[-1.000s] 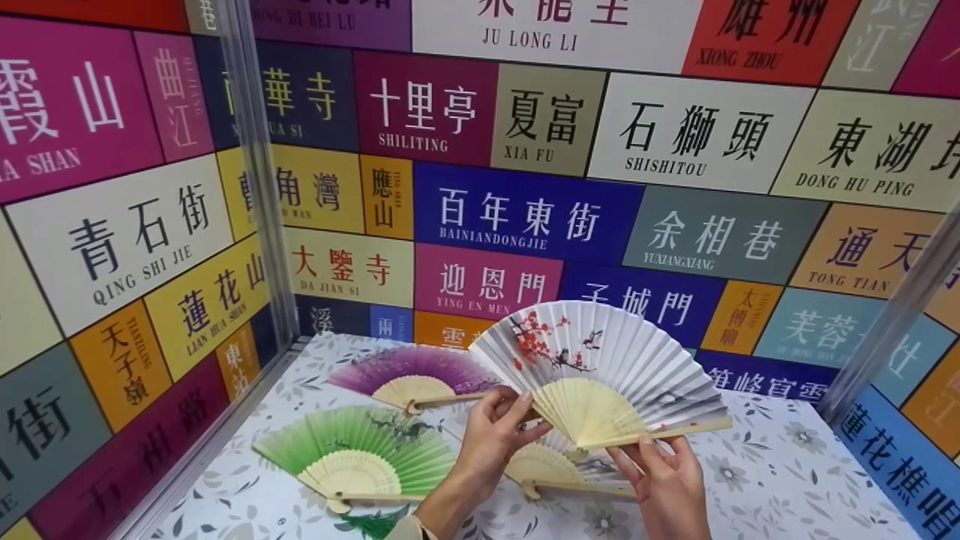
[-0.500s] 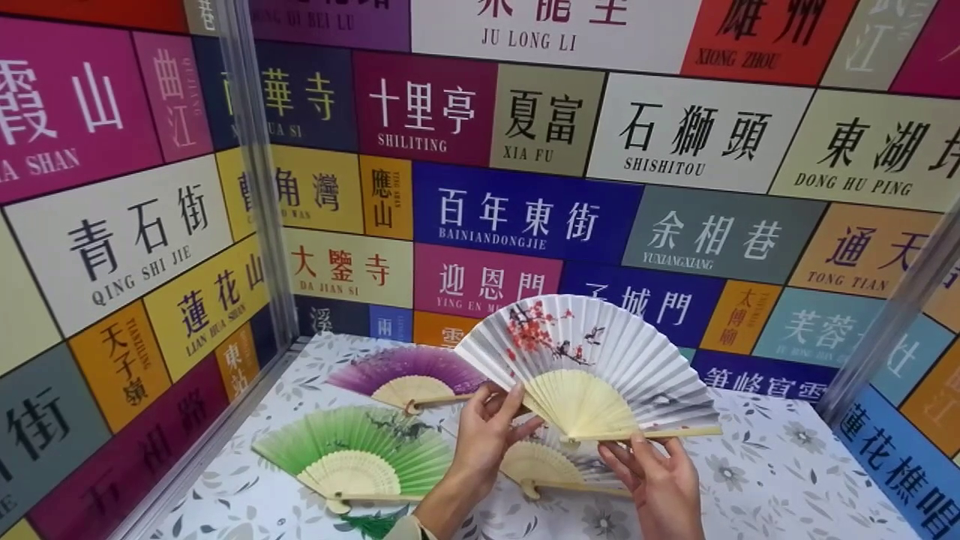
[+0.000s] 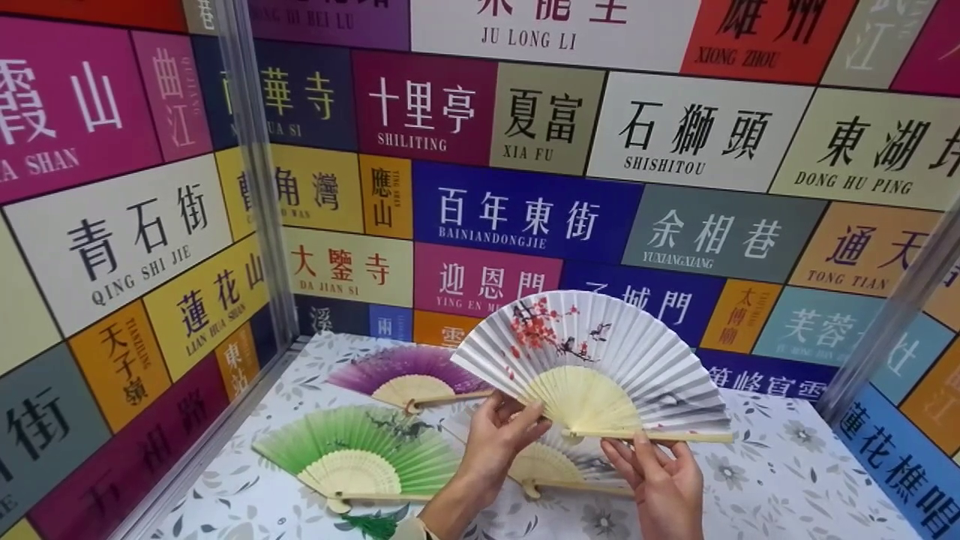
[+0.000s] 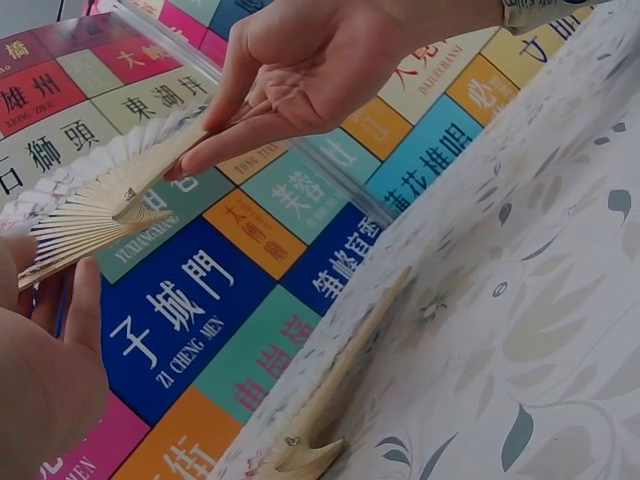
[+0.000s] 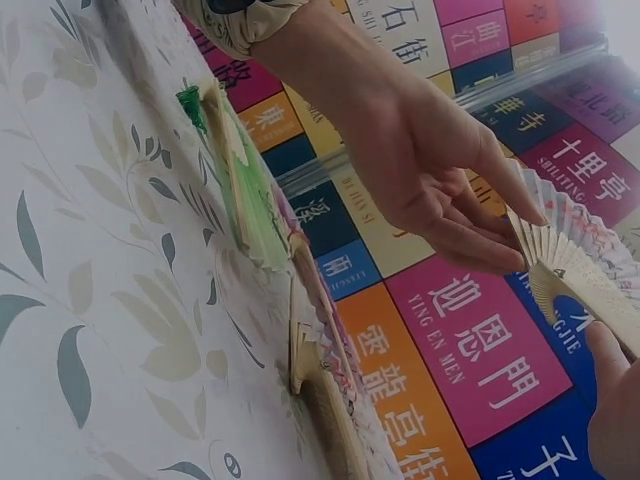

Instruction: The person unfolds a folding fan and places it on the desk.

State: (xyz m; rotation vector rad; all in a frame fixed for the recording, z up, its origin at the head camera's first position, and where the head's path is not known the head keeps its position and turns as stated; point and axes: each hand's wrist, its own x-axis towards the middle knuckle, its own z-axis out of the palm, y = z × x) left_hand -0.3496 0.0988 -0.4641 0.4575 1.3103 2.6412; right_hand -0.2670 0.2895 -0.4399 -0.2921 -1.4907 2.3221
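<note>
A white folding fan (image 3: 645, 352) with red blossoms and small birds is held spread above the table. My left hand (image 3: 501, 431) pinches its left edge between thumb and fingers. Along the bottom guard stick, my right hand (image 3: 661, 472) pinches with thumb on the near side and fingers behind. The left wrist view shows the fan's pale ribs (image 4: 95, 215) between both hands. Under the held fan, a second pale fan (image 3: 547, 466) lies spread on the table, partly hidden by the hands. A green fan (image 3: 367, 442) lies left of it, its right part behind the left forearm.
A purple fan (image 3: 420, 371) lies spread further back. A green tassel (image 3: 369, 525) hangs from the green fan near the front. The floral-covered table (image 3: 757, 487) meets wall panels of coloured name signs (image 3: 525, 214), with metal posts (image 3: 266, 172) at the corners.
The fan has shifted slightly left and its bottom stick has turned nearer to level. Its left edge sits lower, with the left hand still on it. The fans on the table have not moved.
</note>
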